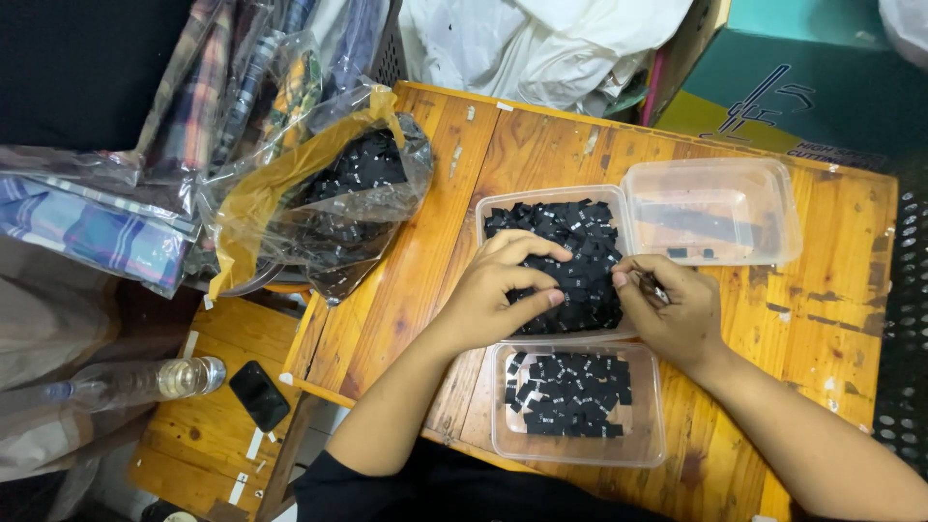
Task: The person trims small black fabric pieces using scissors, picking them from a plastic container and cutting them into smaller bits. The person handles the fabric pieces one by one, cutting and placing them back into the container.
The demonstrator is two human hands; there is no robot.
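Observation:
My left hand (503, 285) rests in a clear plastic tray (541, 196) heaped with several small black labels (580, 242), its fingers curled over the pile and pinching at the labels. My right hand (677, 309) sits at the tray's right edge, closed around a thin metal tool (650, 283), perhaps tweezers or small snips. Just in front of me stands a second clear tray (648, 447) holding more black labels (565, 391). A third clear tray (715, 184) at the back right holds only a few.
A plastic bag (329, 193) full of black labels lies on the wooden table (812, 319) at the left. Bagged plaid fabric (87, 232) is stacked beside it. A clear bottle (135, 382) and a black phone (259, 394) lie on a lower wooden stool.

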